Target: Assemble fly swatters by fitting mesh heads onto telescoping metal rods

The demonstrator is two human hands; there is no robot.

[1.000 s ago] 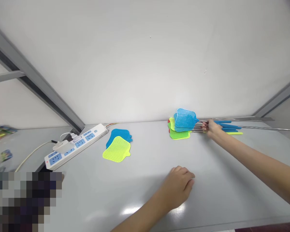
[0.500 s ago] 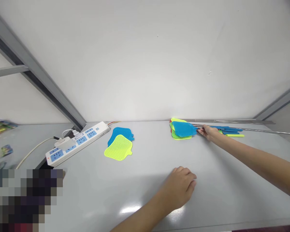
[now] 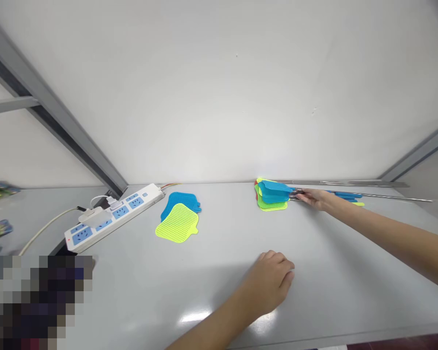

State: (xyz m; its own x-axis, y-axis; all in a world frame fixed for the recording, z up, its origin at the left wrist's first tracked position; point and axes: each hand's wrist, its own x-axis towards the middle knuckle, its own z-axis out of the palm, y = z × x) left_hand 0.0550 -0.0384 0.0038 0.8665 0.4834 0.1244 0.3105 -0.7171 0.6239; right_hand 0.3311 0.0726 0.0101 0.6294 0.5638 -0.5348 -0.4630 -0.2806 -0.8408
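My right hand (image 3: 314, 198) reaches to the back right, its fingers closed around the thin metal shafts of blue fly swatters (image 3: 275, 190). Their mesh heads stand tilted, apart from each other at the near edge. Beneath them lie a yellow-green swatter head (image 3: 272, 206) and a sliver of red. Blue handles (image 3: 346, 195) extend past my wrist, partly hidden by it. My left hand (image 3: 272, 282) rests on the grey table, loosely curved with the thumb apart, holding nothing. Left of centre, a loose yellow-green swatter head (image 3: 178, 224) overlaps a blue swatter head (image 3: 182, 199).
A white power strip (image 3: 120, 214) with a plugged-in adapter and cable lies at the left. Long metal rods (image 3: 368, 183) run along the wall at the back right. Colourful packets (image 3: 0, 190) sit beyond the grey frame post (image 3: 69, 121).
The blue swatter heads in my right hand have tilted and parted, where before they showed as one flat face. My left hand stays put. The view has shifted slightly.
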